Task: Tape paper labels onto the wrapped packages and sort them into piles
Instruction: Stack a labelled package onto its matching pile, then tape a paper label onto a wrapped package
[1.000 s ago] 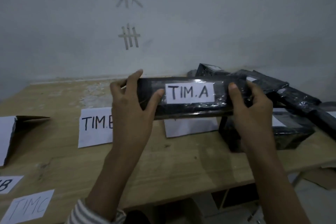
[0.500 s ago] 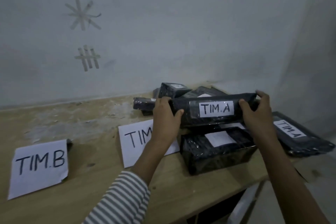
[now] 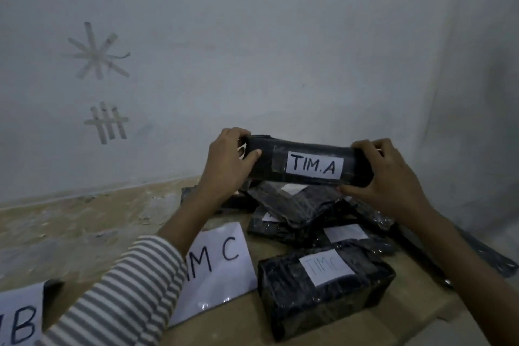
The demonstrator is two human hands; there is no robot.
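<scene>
Gripping the two ends of a long black package (image 3: 309,161), the left hand (image 3: 229,161) and the right hand (image 3: 389,177) hold it level in the air, with thumbs on the front face and fingers curled behind. Both hands are closed on it. Its white label (image 3: 314,166), which reads TIM.A, faces the camera, probably so that the person can read the name before choosing a pile. The package hangs at about 1 o'clock from the view's centre, above a heap of wrapped packages (image 3: 297,211) at the far right of the table (image 3: 84,222).

At 5 o'clock from the held package a blocky package (image 3: 325,289) lies on the table with a faint label on top. Just beside it, at 9 o'clock, lies a paper sheet (image 3: 219,270) that shows "M C"; the striped sleeve (image 3: 120,298) covers its start. At the lower left corner another sheet (image 3: 19,317) ends in B. These sheets seem to mark where each pile belongs.

Compared with half a second ago, the grip is the same, but the package is now higher over the heap and turned more flat toward the camera. The view has also shifted, so the sheet under the left arm now shows a C at its end.
</scene>
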